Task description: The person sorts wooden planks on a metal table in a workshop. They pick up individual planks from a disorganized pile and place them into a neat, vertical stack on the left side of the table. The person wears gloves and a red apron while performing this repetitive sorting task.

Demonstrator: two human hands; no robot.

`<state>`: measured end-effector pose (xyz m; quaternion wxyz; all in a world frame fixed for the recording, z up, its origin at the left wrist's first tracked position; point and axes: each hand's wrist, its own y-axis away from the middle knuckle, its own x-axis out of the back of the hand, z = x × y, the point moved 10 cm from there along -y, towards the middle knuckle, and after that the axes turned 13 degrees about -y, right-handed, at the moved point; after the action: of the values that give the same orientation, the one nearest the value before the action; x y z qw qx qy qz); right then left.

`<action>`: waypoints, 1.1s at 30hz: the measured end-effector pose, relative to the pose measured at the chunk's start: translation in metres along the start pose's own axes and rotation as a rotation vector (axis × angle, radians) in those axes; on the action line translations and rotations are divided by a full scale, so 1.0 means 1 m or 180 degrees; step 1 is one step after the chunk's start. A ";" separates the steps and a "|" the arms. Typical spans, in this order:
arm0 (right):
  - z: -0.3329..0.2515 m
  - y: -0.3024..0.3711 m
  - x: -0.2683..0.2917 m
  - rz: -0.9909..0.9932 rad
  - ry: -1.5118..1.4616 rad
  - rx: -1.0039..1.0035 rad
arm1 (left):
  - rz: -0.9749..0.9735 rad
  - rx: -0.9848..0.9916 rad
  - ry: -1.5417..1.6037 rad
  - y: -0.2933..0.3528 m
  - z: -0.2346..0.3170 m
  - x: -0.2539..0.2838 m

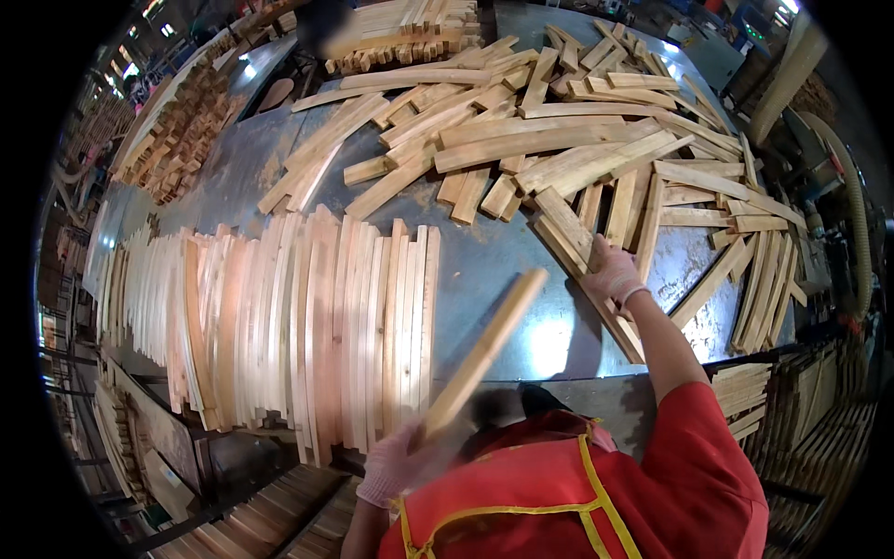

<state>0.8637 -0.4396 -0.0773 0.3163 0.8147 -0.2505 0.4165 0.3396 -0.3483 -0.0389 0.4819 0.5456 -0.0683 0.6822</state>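
Note:
My left hand (396, 463), in a pale knitted glove, is closed around the lower end of a wooden strip (489, 349). The strip slants up and to the right over the table's front edge, slightly blurred. At the near side of a loose wood pile, my right hand (616, 275), gloved alike, grips another wooden strip (603, 312) lying diagonally on the metal table (475, 265); its fingertips are partly hidden. Left of the held strip, a long row of wooden strips (317, 326) lies side by side, their near ends reaching past the table edge.
Loose wooden pieces (549, 140) lie crossed in a heap over the table's back and right. Stacked blocks (177, 130) stand at the far left, with another stack (405, 42) at the back. A ribbed hose (852, 214) hangs at the right; more strips (261, 512) lie below the table.

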 end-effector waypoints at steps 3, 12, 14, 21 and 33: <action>-0.015 0.020 -0.025 0.0260 0.0249 -0.0347 | -0.0195 -0.0156 0.0855 -0.004 0.011 -0.025; -0.115 0.074 -0.142 -0.0023 -0.2131 -0.0328 | -0.0243 0.0534 0.2169 -0.050 0.022 -0.107; -0.143 0.077 -0.175 -0.0247 -0.2518 -0.0247 | 0.0015 0.0206 0.0961 -0.052 0.035 -0.083; -0.174 0.112 -0.184 -0.0719 -0.3186 -0.0231 | 0.0939 0.0775 -0.1272 -0.079 0.036 -0.026; 0.053 -0.002 0.046 0.2146 -0.2062 0.0728 | 0.1054 0.1145 -0.1772 -0.116 0.037 -0.050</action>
<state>0.9171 -0.4835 -0.0640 -0.0224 0.8055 -0.5389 0.2454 0.4467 -0.3390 -0.1151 0.2244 0.7679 -0.1631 0.5775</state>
